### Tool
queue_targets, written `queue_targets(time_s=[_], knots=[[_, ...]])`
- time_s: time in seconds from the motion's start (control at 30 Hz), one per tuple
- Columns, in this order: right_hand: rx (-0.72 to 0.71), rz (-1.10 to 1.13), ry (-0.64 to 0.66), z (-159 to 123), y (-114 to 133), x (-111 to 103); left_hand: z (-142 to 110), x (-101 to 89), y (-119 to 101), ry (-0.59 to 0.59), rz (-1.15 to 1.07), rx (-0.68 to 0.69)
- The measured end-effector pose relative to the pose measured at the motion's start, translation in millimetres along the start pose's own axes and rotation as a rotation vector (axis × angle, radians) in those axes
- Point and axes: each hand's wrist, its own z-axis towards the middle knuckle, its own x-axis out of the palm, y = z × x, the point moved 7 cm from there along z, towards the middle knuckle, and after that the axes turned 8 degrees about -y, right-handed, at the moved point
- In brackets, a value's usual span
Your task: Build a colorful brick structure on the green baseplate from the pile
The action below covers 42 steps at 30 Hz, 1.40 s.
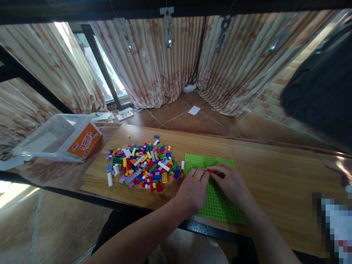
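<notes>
Both hands meet over the upper part of a green studded baseplate (220,205). My left hand (195,189) has its fingers curled together, and a bluish sliver shows by its fingertips; what it grips is mostly hidden. From the other side, my right hand (228,181) pinches a small orange-red toy brick (209,170) between thumb and fingers. The fingertips of both hands nearly touch there. Left of the baseplate lies a loose pile of coloured toy bricks (145,167), with a white brick (183,165) standing close to the plate's left edge.
A wooden board (275,183) carries the pile and the baseplate. At the left, a clear plastic bin (55,137) with an orange label lies tilted. A yellow brick (128,136) and a blue brick (156,136) lie apart behind the pile. Someone in dark clothing (321,84) is at the right.
</notes>
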Motion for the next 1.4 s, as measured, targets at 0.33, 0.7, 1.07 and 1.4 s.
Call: queue_targets(time_s=[0.33, 0.7, 1.07, 1.4], knots=[[0.214, -0.050, -0.467, -4, -8, -62, -3, -5.0, 3, -0.079, -0.063, -0.029], [0.225, -0.403, -0.261, -1, -35, -50, -4, 14.6, 0, 0.090, 0.056, -0.018], [0.157, -0.532, -0.238, 0, -49, -46, 12, 20.2, -12, 0.075, 0.077, 0.024], [0.176, -0.506, -0.232, -1, -53, -58, 13, 22.8, -9, 0.044, -0.049, 0.029]])
